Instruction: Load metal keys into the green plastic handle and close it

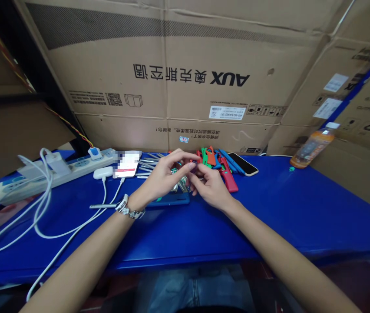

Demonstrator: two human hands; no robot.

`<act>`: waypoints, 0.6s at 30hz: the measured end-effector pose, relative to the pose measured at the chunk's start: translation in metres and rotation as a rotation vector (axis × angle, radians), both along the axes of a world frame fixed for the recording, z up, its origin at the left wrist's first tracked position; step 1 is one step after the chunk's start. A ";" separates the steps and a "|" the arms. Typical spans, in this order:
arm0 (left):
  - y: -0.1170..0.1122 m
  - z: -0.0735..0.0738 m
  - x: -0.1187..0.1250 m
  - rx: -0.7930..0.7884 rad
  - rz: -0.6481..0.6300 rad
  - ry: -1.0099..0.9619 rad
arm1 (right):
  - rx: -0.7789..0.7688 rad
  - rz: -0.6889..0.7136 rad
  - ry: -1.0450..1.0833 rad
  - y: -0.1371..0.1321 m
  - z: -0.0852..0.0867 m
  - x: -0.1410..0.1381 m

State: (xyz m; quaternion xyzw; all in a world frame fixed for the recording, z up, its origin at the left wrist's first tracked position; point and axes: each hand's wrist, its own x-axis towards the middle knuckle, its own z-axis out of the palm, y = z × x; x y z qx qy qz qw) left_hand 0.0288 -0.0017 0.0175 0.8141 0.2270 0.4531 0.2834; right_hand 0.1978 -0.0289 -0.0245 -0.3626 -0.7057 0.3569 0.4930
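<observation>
Both my hands meet over the middle of the blue table (269,217). My left hand (163,176), with a metal watch (128,208) on its wrist, pinches a small dark part (193,166) with thumb and forefinger. My right hand (209,184) touches the same small part from the right. Under the hands lie shiny metal pieces (178,186) and a dark blue flat case (172,200). Behind them is a heap of red, green, orange and blue plastic handles (219,163). What the small part is I cannot make out.
A white power strip (51,171) with plugs and white cables (44,208) takes up the left side. A phone (242,164) lies behind the handles. Metal rods (147,165) lie near a white card. An orange bottle (312,148) leans at the right. Big cardboard boxes (185,74) wall the back.
</observation>
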 end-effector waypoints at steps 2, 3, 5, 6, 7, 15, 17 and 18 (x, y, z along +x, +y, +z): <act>0.000 0.000 0.000 -0.002 0.002 -0.003 | 0.011 -0.005 -0.014 0.000 -0.001 -0.001; 0.000 0.001 -0.001 -0.004 0.004 -0.005 | 0.015 -0.005 -0.021 0.000 -0.002 -0.001; 0.000 0.001 -0.001 -0.006 0.003 -0.009 | 0.018 -0.008 -0.030 0.000 -0.002 -0.001; 0.000 0.002 -0.001 -0.005 0.001 -0.010 | 0.018 -0.012 -0.034 0.000 -0.002 -0.001; 0.000 0.002 -0.001 -0.005 -0.001 -0.008 | 0.018 -0.016 -0.037 0.001 -0.002 -0.001; 0.000 0.002 -0.002 0.012 0.009 0.029 | 0.016 0.004 -0.033 0.001 -0.003 -0.001; 0.000 0.002 -0.002 0.014 0.009 0.031 | 0.015 0.004 -0.041 0.001 -0.003 -0.001; 0.000 0.003 -0.002 0.014 0.009 0.030 | 0.017 -0.003 -0.048 0.001 -0.003 -0.001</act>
